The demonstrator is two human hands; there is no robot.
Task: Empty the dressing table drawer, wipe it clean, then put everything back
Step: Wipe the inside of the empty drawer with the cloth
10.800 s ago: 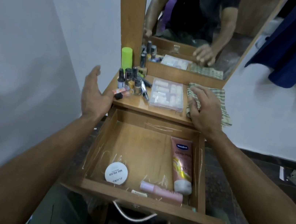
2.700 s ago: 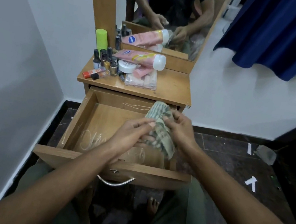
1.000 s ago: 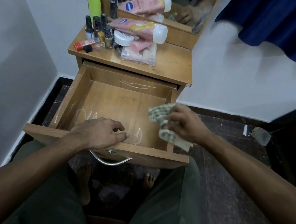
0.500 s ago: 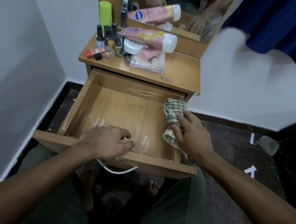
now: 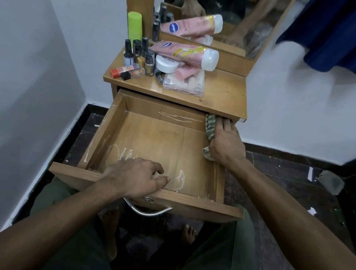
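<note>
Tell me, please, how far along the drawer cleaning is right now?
Emptying looks done: the drawer holds nothing, and the lotion tube and jar sit on the tabletop. In hand: the right hand presses the cloth along the right wall; the left hand steadies the front. White marks remain; refilling is left.

Scratched wooden drawer (image 5: 103,133), shiny metal handle (image 5: 147,211), striped woven cloth (image 5: 210,125).

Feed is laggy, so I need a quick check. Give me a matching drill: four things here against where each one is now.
Things:
1. cloth
2. left hand
3. pink tube
4. green bottle

Places:
A. lying on top of the tabletop pile
B. drawer's front edge
C. standing at the back left of the tabletop
D. drawer's right wall, far corner

Pairs: 1-D, 2-B, 3-A, 4-C
</note>
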